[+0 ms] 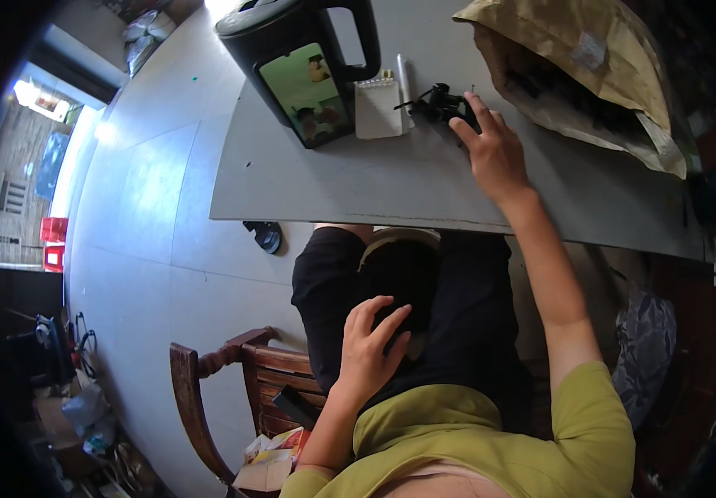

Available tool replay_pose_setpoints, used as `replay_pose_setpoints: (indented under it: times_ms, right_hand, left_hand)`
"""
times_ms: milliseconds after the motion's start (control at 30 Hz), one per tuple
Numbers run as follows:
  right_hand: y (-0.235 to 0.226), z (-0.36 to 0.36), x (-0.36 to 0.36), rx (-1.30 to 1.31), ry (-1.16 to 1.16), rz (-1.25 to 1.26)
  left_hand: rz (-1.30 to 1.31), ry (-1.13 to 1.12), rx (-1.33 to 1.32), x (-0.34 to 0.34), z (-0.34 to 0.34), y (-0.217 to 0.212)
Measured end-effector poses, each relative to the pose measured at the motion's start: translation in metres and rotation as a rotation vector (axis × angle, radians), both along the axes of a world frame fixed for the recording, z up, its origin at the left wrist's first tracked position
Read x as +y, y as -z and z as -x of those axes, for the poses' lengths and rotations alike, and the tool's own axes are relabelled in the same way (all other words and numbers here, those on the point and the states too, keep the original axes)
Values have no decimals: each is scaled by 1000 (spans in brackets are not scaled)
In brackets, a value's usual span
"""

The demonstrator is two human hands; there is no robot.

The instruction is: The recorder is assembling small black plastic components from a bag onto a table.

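Note:
My right hand (497, 153) reaches over the grey table to a small cluster of black plastic-looking parts (439, 101). Its thumb and index finger are bent around the cluster's right end, with a dark piece between them; the exact kind of part is too small to tell. Above my lap hovers my left hand (368, 344), fingers spread and nothing in them. A round bin with a pale rim (399, 234) stands between my knees, its inside dark. Right of the cluster, a brown paper bag (569, 41) lies with its mouth open, dark items inside.
On the grey table (291, 187) stand a black kettle-shaped jug (271, 46), a small spiral notepad (380, 112) and a white pen (404, 83). A wooden chair (200, 365) is at my left, a dark sandal (267, 238) on the floor. Clutter lines the far left wall.

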State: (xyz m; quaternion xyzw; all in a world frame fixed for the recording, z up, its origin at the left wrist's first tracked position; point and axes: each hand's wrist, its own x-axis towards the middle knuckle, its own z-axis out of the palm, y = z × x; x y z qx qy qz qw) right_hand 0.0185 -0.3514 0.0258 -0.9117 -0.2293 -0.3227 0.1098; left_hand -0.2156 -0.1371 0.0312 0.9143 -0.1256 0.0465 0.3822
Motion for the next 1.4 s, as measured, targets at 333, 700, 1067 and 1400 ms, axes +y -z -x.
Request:
replay_pose_setpoints:
  times_ms: [333,700,1067,1400]
  right_hand:
    - [-7,20,-9,-12,-96,-122]
    - [-20,169,34,841,-604,-842]
    - [-12,186,35,1103,-788,-983]
    - [-19,199,38,1632,-654,-1490]
  left_hand:
    - [80,13,6,5,-5,0]
    - [905,-177,204,-8,-16,-2]
    - [1147,-153,294,0,-8,-9]
    - [585,83,-38,2,-8,-28]
